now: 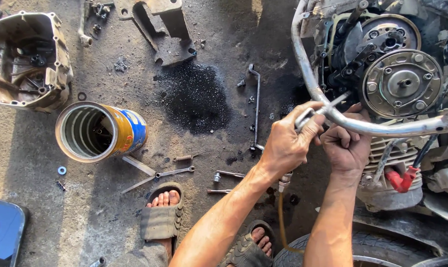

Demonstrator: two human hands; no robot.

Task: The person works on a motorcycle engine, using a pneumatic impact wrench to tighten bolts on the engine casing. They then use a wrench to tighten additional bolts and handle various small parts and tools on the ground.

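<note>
My left hand grips a metal T-handle wrench whose shaft points up right into the open side of a motorcycle engine. My right hand is closed in a fist just to its right, under the curved chrome exhaust pipe, and seems to hold the same tool's lower end. Round clutch plates with bolts show in the engine. A red spark plug cap sits below the cylinder fins.
On the oily concrete lie a tin can on its side, an engine cover, a long bent rod, small spanners, bolts and a dark oil patch. My sandalled feet and a tyre are below.
</note>
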